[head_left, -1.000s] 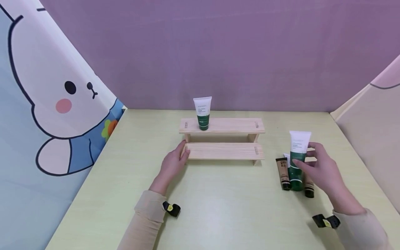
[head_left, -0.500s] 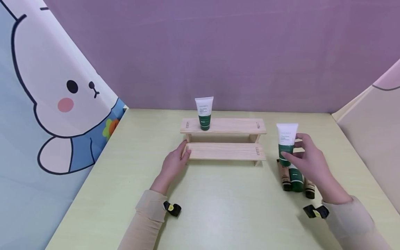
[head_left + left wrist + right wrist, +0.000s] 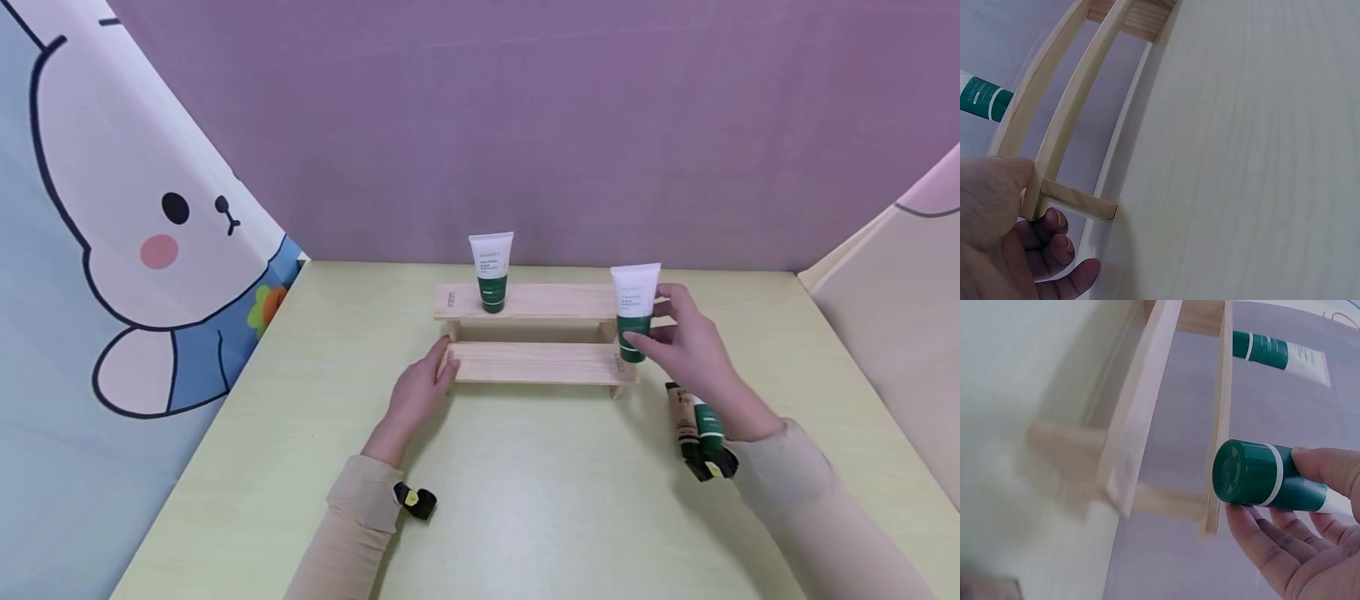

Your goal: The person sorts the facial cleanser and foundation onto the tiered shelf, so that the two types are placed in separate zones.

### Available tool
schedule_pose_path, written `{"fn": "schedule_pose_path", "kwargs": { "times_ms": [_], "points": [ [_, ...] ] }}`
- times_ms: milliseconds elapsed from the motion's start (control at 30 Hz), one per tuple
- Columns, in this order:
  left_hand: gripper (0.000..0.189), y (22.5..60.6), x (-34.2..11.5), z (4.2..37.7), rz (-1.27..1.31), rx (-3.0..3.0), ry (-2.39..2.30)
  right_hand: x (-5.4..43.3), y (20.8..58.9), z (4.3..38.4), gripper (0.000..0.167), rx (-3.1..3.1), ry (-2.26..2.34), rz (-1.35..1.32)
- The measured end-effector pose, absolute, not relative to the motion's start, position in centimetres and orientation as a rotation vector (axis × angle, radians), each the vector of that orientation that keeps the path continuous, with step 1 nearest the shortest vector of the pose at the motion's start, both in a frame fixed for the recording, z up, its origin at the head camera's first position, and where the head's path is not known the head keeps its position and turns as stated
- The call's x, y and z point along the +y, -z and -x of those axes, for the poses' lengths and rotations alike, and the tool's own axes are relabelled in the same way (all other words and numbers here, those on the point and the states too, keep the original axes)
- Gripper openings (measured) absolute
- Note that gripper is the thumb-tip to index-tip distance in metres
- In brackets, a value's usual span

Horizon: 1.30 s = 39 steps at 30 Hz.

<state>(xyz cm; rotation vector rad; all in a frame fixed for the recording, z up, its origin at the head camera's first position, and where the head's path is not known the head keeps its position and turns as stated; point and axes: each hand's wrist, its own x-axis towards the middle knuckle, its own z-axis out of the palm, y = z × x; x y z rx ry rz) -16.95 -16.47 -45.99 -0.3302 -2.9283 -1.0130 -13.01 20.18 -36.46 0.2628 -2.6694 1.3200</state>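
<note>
My left hand (image 3: 420, 388) grips the left end of the lower board of a two-step wooden rack (image 3: 540, 364), thumb on top and fingers curled beneath in the left wrist view. With my right hand (image 3: 688, 346) I hold a white and green squeeze tube (image 3: 635, 310) upright, cap down, between thumb and fingers. It overlaps the right end of the rack in the head view. In the right wrist view its green cap (image 3: 1235, 470) is beside the upper board. Another white and green tube (image 3: 492, 271) stands cap down on the upper step, left of its middle.
A brown tube (image 3: 682, 414) with a black cap and a green tube (image 3: 708, 427) lie on the table right of the rack, partly hidden by my right wrist. A purple cloth (image 3: 540, 133) hangs behind the table, and a rabbit-print cloth (image 3: 150, 250) is on the left.
My right hand has lifted the white and green tube off the group of tubes and carried it left and away from me to the rack's right end. My left hand keeps its place.
</note>
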Motion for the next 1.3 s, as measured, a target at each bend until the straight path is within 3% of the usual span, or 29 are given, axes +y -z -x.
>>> {"fn": "schedule_pose_path", "kwargs": {
  "times_ms": [767,1300],
  "points": [
    [0.054,46.1,-16.3,16.8,0.289,-2.943,1.01,12.7,36.0,20.4,0.062,-2.547,-1.511,-0.349],
    [0.054,46.2,-16.2,16.7,0.289,-2.937,1.024,11.5,37.1,21.4,0.058,-2.542,-1.508,-0.372]
  ]
}}
